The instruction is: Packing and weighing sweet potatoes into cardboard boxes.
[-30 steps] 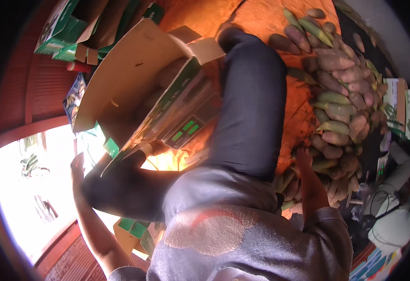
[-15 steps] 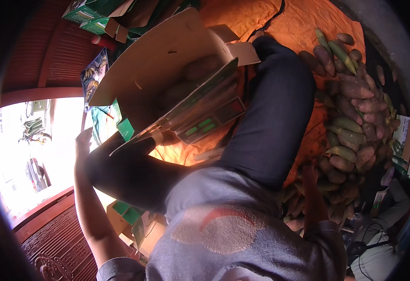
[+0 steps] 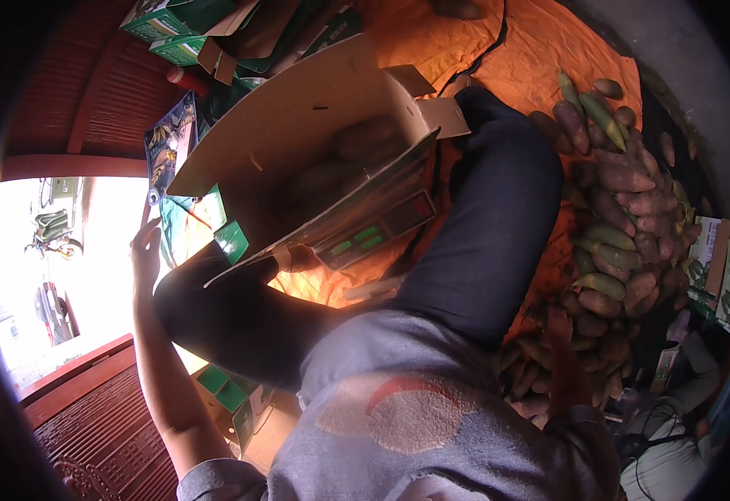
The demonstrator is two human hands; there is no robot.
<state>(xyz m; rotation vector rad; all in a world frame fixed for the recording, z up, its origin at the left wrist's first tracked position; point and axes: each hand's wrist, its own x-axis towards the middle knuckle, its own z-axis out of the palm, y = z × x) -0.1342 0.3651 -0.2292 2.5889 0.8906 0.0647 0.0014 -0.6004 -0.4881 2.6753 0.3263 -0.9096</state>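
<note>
My left hand (image 3: 145,249) is raised beside my bent left knee, its fingers loosely spread and holding nothing. In shadow on the right, my right hand (image 3: 558,327) reaches to the near left side of a heap of long reddish-brown and green produce (image 3: 628,230), its fingers too dark to make out. Between my legs a large cardboard box (image 3: 273,125) stands tilted with its flaps up; several brownish pieces (image 3: 369,138) lie in its shaded inside. Partly under the box is a digital scale (image 3: 373,234) with lit green displays.
Orange sheeting (image 3: 540,37) covers the floor. Green cartons (image 3: 177,29) are stacked at the far left, more boxes (image 3: 719,267) at the right. Another person's grey sleeve (image 3: 694,371) shows at lower right. A red carved panel (image 3: 106,417) stands at lower left, by a bright doorway.
The view has tilted slightly, so the box sits lower in the picture. The fingers of my left hand have shifted a little. My right hand stays by the heap.
</note>
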